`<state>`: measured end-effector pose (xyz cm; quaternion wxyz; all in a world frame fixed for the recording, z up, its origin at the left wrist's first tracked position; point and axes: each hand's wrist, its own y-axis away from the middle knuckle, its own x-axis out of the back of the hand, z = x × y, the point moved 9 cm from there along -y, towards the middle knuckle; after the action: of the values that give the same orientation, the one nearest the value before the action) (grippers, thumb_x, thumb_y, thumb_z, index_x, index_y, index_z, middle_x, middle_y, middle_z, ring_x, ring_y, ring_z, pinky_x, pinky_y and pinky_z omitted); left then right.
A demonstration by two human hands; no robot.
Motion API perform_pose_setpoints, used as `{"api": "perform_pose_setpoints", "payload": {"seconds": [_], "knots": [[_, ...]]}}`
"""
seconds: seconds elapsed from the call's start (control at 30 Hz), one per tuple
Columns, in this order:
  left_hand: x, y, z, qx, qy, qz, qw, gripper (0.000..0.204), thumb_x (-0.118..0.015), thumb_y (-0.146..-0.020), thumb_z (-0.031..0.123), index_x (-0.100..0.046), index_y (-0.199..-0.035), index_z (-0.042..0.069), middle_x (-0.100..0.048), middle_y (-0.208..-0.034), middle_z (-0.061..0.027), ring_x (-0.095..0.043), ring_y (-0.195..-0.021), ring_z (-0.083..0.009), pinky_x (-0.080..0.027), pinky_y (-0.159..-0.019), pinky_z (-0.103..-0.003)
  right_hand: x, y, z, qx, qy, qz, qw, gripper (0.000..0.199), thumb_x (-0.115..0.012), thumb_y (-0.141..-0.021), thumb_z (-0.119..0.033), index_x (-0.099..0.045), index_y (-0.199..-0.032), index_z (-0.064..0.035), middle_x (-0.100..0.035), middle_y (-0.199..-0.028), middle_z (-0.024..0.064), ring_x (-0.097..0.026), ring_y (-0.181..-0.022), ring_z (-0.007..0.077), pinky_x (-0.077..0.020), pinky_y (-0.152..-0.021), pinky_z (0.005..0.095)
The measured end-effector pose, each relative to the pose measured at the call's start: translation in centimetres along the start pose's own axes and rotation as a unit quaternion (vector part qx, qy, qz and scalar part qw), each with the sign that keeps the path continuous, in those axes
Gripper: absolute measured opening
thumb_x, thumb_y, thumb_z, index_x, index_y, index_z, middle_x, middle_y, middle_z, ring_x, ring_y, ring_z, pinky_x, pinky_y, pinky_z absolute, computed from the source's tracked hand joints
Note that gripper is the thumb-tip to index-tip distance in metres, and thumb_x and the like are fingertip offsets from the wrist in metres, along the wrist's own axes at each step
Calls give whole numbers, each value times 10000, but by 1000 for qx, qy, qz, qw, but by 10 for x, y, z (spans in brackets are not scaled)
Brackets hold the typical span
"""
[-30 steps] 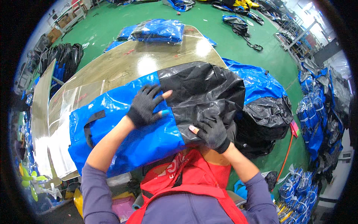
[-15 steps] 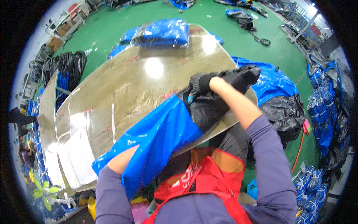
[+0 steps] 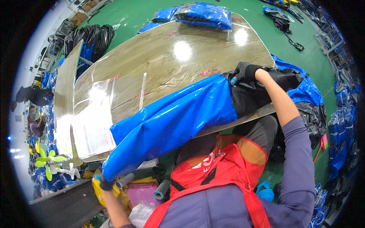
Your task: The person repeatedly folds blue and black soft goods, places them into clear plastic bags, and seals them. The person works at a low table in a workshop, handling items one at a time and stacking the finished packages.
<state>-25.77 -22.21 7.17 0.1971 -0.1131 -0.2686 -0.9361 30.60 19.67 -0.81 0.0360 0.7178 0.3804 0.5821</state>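
A long blue and black plastic bag (image 3: 175,106) lies slantwise along the near edge of a brown, glossy table (image 3: 159,60). My right hand (image 3: 245,72), in a dark knit glove with blue at a fingertip, is closed on the black part near its seam with the blue. My left hand (image 3: 105,184), also gloved, is at the bag's lower left corner, beyond the table edge. Its fingers appear closed on that corner, though partly hidden. The blue part is drawn out between both hands, with lengthwise folds.
Clear plastic sleeves (image 3: 95,121) lie on the table's left part. Packed blue bundles (image 3: 203,16) rest at its far edge. More blue and black sheeting (image 3: 308,110) is heaped at the right. Rolls (image 3: 161,189) and a pink packet (image 3: 141,193) sit below, near a plant (image 3: 49,162).
My left forearm was inside or behind the blue part; now the hand shows at its lower left corner. The blue part is stretched out flatter. My right hand keeps its grip. The view has shifted.
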Motion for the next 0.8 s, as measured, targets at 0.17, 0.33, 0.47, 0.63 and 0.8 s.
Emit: {"api": "perform_pose_setpoints", "payload": {"seconds": [0.17,0.33,0.47,0.63,0.8], "knots": [[-26,10,-12,-191,193,275,922,410,-648,-891,344,-631,-1125,7,-674,-1003,-135,-619,-851,-219,-501,-799,-400,15,29,-26,-14,61,24,998,754,-677,-636,-682,-683,-944,6,-664,-917,253,-656,-836,384,-505,-778,443],[-55,-72,9,-198,-36,263,944,385,-686,-861,368,-685,-961,-4,-687,-818,-131,-610,-718,-209,-491,-701,-377,17,86,-16,-145,99,94,980,737,-470,-802,-713,-655,-1049,-44,-640,-1076,236,-606,-1032,400,-456,-908,469],[-78,-94,40,-115,-367,196,902,567,-624,-863,469,-597,-1151,-18,-667,-970,-230,-646,-878,-387,-488,-793,-457,-2,96,-9,-154,69,96,981,728,-465,-800,-717,-660,-1070,-70,-643,-1097,216,-603,-1057,388,-455,-908,495],[-184,-13,168,-443,-457,330,698,642,-588,-871,276,-362,-1423,38,-360,-1449,-249,-368,-1320,-415,-219,-1130,-484,-3,87,-6,-180,81,94,976,693,-505,-782,-704,-678,-1069,-97,-656,-1099,192,-624,-1038,366,-471,-885,503],[-386,-29,140,-451,-537,-75,709,842,-544,-763,687,-385,-1435,205,-260,-1518,-199,-168,-1406,-441,-36,-1086,-662,12,103,-23,-233,96,135,958,679,-547,-814,-602,-535,-1287,-115,-631,-1171,175,-589,-1115,349,-436,-952,500]]}}
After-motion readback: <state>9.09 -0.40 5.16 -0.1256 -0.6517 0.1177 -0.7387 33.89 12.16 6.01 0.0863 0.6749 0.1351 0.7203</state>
